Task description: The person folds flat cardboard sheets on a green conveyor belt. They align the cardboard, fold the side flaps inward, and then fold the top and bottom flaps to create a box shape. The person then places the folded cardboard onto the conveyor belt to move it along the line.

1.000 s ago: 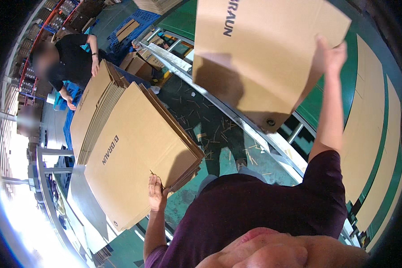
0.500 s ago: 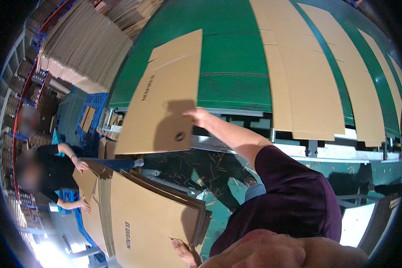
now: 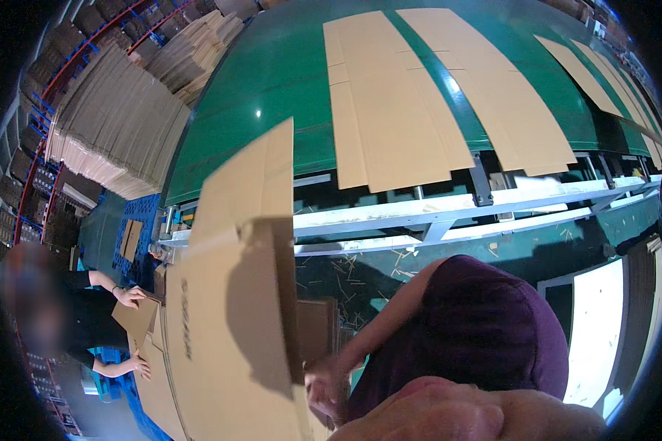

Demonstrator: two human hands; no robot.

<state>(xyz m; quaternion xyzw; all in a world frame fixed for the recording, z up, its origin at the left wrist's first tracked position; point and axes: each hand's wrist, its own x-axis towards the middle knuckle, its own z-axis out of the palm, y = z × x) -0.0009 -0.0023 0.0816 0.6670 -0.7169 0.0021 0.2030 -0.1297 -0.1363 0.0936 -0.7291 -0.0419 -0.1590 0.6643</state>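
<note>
My right hand [image 3: 325, 389] is closed at the near edge of a large flat cardboard sheet [image 3: 213, 272]. The sheet bears dark print and a shadow. It is raised and tilted, its far corner overlapping the edge of the green table in this view. Below and beside it, part of a stack of cardboard [image 3: 318, 323] shows; the sheet hides much of the rest. My left hand cannot be seen. Across the stack at the left, another person's two hands [image 3: 130, 296] rest on folded cardboard [image 3: 136, 323].
Several flat cardboard sheets [image 3: 390, 103] lie side by side on the green table [image 3: 257, 140]. A pale metal rail [image 3: 390, 217] runs along its edge. Tall cardboard stacks [image 3: 118, 125] stand at the far left by a blue pallet [image 3: 143, 224]. Scraps litter the floor [image 3: 353, 268].
My right hand has drawn the cardboard sheet from the green table toward the stack. My left hand, seen earlier on the stack, is out of sight. The view has shifted.
</note>
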